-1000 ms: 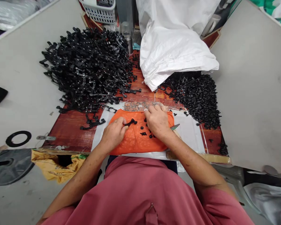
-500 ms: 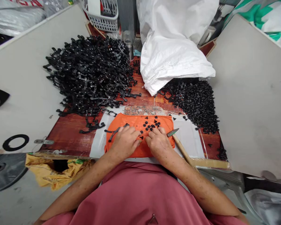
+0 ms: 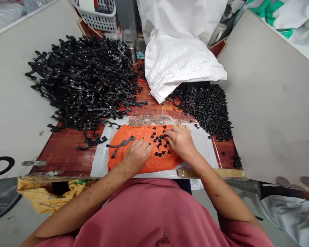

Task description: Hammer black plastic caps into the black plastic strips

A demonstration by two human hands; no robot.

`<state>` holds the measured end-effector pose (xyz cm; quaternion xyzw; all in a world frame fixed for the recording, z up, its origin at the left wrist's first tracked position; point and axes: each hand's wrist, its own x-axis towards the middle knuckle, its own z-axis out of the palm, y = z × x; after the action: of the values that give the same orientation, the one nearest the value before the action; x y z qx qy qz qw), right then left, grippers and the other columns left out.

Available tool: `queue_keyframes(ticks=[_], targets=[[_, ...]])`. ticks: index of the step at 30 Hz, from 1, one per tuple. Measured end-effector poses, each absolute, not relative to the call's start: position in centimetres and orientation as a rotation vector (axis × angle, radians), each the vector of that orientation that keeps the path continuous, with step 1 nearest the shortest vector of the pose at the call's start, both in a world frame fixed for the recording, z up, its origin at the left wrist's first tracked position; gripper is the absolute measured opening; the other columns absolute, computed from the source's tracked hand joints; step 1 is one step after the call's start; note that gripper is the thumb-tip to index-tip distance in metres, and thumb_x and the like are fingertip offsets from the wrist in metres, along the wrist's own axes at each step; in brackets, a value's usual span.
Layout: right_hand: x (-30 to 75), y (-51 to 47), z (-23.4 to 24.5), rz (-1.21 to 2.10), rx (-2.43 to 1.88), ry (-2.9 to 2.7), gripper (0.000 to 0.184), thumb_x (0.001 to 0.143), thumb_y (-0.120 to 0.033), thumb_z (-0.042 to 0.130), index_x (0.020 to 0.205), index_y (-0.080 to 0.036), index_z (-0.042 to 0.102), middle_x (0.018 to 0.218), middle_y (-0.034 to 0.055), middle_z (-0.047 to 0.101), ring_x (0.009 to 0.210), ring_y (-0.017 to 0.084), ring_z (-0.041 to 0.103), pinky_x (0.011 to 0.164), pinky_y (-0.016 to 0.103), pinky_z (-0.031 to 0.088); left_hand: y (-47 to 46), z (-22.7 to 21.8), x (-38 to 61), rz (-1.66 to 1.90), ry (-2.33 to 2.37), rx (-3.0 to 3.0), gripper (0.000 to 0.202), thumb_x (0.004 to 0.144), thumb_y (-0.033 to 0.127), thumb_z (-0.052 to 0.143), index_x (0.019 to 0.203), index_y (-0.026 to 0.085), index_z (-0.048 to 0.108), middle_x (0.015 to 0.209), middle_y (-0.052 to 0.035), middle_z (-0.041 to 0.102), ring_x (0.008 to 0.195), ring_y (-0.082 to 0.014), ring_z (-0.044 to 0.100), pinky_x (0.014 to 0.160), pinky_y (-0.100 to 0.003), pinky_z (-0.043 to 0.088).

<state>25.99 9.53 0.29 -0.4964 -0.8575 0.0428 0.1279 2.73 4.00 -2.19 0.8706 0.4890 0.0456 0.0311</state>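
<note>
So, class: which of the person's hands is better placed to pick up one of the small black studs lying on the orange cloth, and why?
Probably the right hand: its fingertips lie among the small black studs on the orange cloth. The left hand rests nearer the long black strip.

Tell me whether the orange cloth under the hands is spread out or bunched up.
Spread flat. The orange cloth lies smooth on the white sheet, with small black pieces scattered on it and both hands resting on top.
</note>
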Motion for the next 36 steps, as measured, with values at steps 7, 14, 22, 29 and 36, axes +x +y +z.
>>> queue_keyframes(ticks=[7, 14, 22, 29, 36], targets=[[25.0, 9.7, 0.1, 0.018, -1.354, -2.63, 0.026, 0.101, -0.026, 0.054, 0.094, -0.024, 0.079, 0.096, 0.0085, 0.066, 0.099, 0.027, 0.046, 0.093, 0.044, 0.025, 5.2, -0.9, 2.3, 0.311, 1.497, 2.654, 0.027, 0.104, 0.03, 0.047, 0.102, 0.021, 0.072, 0.088, -0.0068, 0.068, 0.086, -0.0227, 0.058, 0.082, -0.037, 0.045], [25.9, 8.4, 0.5, 0.012, -1.575, -2.47, 0.02, 0.097, -0.026, 0.059, 0.091, -0.022, 0.078, 0.101, 0.0095, 0.066, 0.1, 0.027, 0.047, 0.088, 0.045, 0.025, 8.4, -1.6, 4.3, 0.28, 1.528, 2.599, 0.019, 0.099, 0.027, 0.057, 0.093, 0.018, 0.073, 0.088, -0.0079, 0.071, 0.086, -0.0246, 0.063, 0.08, -0.038, 0.047], [24.9, 9.4, -0.1, 0.126, -1.479, -2.481, 0.018, 0.095, -0.03, 0.063, 0.092, -0.024, 0.08, 0.125, 0.0103, 0.066, 0.117, 0.03, 0.046, 0.103, 0.05, 0.024, 7.0, -1.3, 4.1, 0.36, 1.514, 2.609, 0.018, 0.098, 0.028, 0.058, 0.095, 0.017, 0.072, 0.088, -0.0082, 0.069, 0.087, -0.0244, 0.061, 0.083, -0.038, 0.045], [25.1, 9.9, -0.5, 0.303, -1.382, -2.495, 0.019, 0.089, -0.023, 0.064, 0.078, -0.025, 0.079, 0.136, 0.0077, 0.065, 0.129, 0.03, 0.047, 0.116, 0.055, 0.019, 6.7, -1.1, 5.1, 0.283, 1.462, 2.554, 0.02, 0.096, 0.027, 0.059, 0.085, 0.017, 0.073, 0.084, -0.0078, 0.067, 0.086, -0.0242, 0.06, 0.079, -0.038, 0.039], [27.8, 9.1, 0.4, 0.135, -1.455, -2.248, 0.018, 0.095, -0.023, 0.061, 0.098, -0.027, 0.079, 0.129, 0.0076, 0.067, 0.122, 0.028, 0.051, 0.115, 0.052, 0.023, 7.2, -0.6, 4.5, 0.24, 1.513, 2.535, 0.028, 0.1, 0.028, 0.053, 0.084, 0.018, 0.074, 0.083, -0.0073, 0.069, 0.084, -0.0238, 0.061, 0.076, -0.038, 0.036]])
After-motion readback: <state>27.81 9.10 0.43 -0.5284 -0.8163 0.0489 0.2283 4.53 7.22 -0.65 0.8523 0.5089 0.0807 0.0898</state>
